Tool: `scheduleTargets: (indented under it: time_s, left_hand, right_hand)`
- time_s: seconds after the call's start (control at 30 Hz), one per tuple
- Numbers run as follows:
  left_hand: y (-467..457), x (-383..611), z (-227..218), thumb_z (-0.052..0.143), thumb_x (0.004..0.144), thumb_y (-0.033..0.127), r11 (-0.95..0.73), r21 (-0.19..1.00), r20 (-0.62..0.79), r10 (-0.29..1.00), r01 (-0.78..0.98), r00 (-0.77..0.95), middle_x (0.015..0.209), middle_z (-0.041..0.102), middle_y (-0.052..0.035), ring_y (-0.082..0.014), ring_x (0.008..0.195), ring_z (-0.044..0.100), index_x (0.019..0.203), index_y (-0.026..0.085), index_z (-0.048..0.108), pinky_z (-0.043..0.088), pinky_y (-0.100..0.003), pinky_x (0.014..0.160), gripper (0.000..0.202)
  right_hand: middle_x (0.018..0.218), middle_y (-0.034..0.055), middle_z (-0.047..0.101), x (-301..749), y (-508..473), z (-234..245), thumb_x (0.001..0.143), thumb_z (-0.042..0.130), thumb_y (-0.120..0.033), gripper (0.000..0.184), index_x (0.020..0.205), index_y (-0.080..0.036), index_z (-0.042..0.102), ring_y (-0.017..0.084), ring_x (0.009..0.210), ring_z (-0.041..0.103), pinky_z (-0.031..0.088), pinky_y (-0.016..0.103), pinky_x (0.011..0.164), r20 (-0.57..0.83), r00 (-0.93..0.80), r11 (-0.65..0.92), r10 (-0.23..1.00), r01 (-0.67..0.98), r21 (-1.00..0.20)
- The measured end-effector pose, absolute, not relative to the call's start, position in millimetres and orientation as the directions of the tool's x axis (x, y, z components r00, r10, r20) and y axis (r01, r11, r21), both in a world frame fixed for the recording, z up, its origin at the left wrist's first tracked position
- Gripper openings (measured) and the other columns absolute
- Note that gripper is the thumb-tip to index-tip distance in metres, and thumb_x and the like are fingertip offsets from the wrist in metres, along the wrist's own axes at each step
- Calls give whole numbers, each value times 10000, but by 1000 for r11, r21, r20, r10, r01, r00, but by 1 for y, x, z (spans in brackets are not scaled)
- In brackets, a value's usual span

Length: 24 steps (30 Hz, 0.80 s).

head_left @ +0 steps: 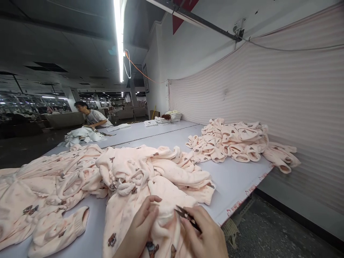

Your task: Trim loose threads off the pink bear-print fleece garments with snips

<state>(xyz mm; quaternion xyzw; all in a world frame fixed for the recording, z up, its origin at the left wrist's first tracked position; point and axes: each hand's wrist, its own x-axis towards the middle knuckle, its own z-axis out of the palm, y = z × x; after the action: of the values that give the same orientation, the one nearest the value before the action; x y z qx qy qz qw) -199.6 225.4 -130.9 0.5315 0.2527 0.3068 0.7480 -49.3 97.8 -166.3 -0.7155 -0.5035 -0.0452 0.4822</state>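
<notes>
Soft pink fleece garments with small brown bear prints cover the near part of the table. My left hand (143, 218) pinches a fold of one pink garment (166, 191), near a seam or cuff. In my right hand (205, 229) is a pair of dark thread snips (188, 216), gripped between thumb and fingers. Their pointed blades lie close beside the pinched fold; whether they touch it I cannot tell. The lower part of the garment hangs down between my two hands.
More pink garments (61, 179) lie in a loose heap on the left, and a folded pile (236, 139) sits at the right by the striped curtain (255, 82). A co-worker (95, 116) leans over white cloth (83, 135) across the table (236, 179). Stacked cloth (162, 120) stands farther back.
</notes>
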Motion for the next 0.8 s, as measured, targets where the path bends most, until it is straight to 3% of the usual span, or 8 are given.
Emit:
scheduleTargets:
  time_s: [0.13,0.23,0.3,0.47,0.53,0.6,0.73,0.8]
  left_hand:
    - [241,-187,-117,540,835,431,-21,981,127,820,-193,557,662,533,61,-152,670,547,1009,278,486,422,-240,650,239]
    - [235,-159,-129,588,776,364,-425,900,233,657,96,717,732,566,14,-201,732,552,967,252,607,411,-312,744,222]
    - [229,-142,-137,624,719,314,-540,829,220,554,145,803,749,580,-21,-233,745,558,784,224,657,405,-360,776,116]
    - [262,-167,-114,477,791,407,-481,876,316,589,9,744,1016,601,-81,-262,1020,536,807,211,603,421,-363,881,234]
    - [284,-193,-95,430,784,429,-180,971,229,529,-156,817,775,604,-54,-239,821,588,774,207,583,473,-367,761,269]
    - [291,-209,-83,462,747,461,-152,981,181,455,-124,872,635,560,-3,-175,584,530,671,224,551,460,-319,614,264]
    - [250,-192,-95,710,640,299,-304,944,-38,283,127,958,766,690,-4,-230,782,608,791,207,676,436,-310,735,180]
    - [221,-172,-108,714,658,350,-540,809,-49,335,234,941,862,678,3,-236,866,590,867,222,666,420,-309,788,249]
  right_hand:
    - [858,30,678,-35,93,-169,867,518,-510,301,899,-226,612,189,788,637,485,226,669,336,749,0,571,409,-913]
    - [781,17,668,-32,94,-165,870,472,-568,379,824,-212,592,176,741,628,496,228,657,205,761,56,616,217,-974]
    - [769,19,662,-32,91,-164,868,473,-564,382,817,-205,593,170,716,615,490,228,642,181,748,76,639,173,-982]
    - [755,8,632,-25,64,-180,796,568,-461,284,901,-201,608,185,746,589,450,242,689,191,773,-3,605,242,-970]
    - [759,3,640,-22,55,-190,747,588,-389,260,922,-202,628,195,747,588,439,257,703,164,730,-75,664,283,-956]
    - [763,2,638,-23,52,-195,723,572,-320,188,856,-205,639,198,751,588,431,263,708,152,679,-123,718,339,-933]
    - [775,-12,577,-34,60,-185,766,516,-263,99,804,-221,597,168,733,568,412,227,634,246,635,-87,732,445,-891]
    - [826,-8,590,-41,61,-179,805,508,-288,117,868,-232,588,154,719,568,403,211,588,298,628,-45,718,470,-882]
